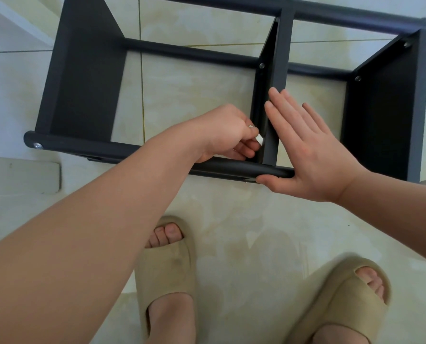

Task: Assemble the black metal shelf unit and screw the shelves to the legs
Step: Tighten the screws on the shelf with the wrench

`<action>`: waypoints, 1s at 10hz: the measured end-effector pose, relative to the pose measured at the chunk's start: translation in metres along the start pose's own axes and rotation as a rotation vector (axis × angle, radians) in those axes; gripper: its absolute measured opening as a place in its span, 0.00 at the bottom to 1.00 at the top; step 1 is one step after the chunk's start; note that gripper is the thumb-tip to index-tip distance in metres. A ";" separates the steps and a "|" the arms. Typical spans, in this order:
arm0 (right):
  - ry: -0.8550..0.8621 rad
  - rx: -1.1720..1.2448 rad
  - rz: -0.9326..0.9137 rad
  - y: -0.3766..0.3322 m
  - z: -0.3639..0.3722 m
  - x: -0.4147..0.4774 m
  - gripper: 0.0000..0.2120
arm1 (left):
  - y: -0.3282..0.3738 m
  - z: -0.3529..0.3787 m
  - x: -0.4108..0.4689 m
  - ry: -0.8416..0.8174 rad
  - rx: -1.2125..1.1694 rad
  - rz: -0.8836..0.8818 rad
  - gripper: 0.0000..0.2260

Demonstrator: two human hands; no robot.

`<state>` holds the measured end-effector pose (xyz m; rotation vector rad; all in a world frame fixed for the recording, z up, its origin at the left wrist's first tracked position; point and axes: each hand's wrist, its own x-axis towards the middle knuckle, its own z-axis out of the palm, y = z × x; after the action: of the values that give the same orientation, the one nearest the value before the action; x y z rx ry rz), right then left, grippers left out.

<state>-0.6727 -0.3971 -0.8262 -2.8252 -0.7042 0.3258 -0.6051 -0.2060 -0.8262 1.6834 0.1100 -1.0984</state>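
1. Presently on the floor [207,100]: shelf unit [82,83], black metal, lying on its side on pale tiles, just ahead of my slippers [167,281].
2. Shelves: three, standing on edge between the legs. The middle shelf [280,70] is the one in hand; the right shelf [381,120] is beside it.
3. Legs: round tubes. The near leg [107,148] runs under my wrists, and the far leg [331,14] crosses the top of the view.
4. Fixings seated: screw heads [262,66] show at the middle shelf's far corner, at the near leg's left end and at two corners of the right shelf.
5. Left grip [228,134]: fingers curled, pinching a small pale piece [258,139] at the corner where the middle shelf meets the near leg. Whether it is a screw or a small tool, I cannot tell.
6. Right grip [306,155]: fingers straight and together, laid flat against the middle shelf's edge, thumb along the near leg. It holds nothing and, I judge, steadies the joint.
7. Progress, as judged: the frame is together and most visible joints are fastened. What is left is this near corner of the middle shelf, any joints hidden under the unit or under my arms, and standing the unit upright.
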 end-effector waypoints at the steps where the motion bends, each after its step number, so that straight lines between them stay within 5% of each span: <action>1: -0.003 -0.005 -0.001 0.000 0.000 0.000 0.52 | -0.001 -0.003 -0.001 -0.017 0.076 0.017 0.09; 10: 0.014 -0.008 -0.006 0.002 0.002 -0.001 0.52 | 0.003 -0.014 -0.014 -0.121 0.503 0.014 0.07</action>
<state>-0.6732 -0.3986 -0.8283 -2.8297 -0.7121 0.3020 -0.6036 -0.1902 -0.8144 2.0462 -0.2769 -1.2863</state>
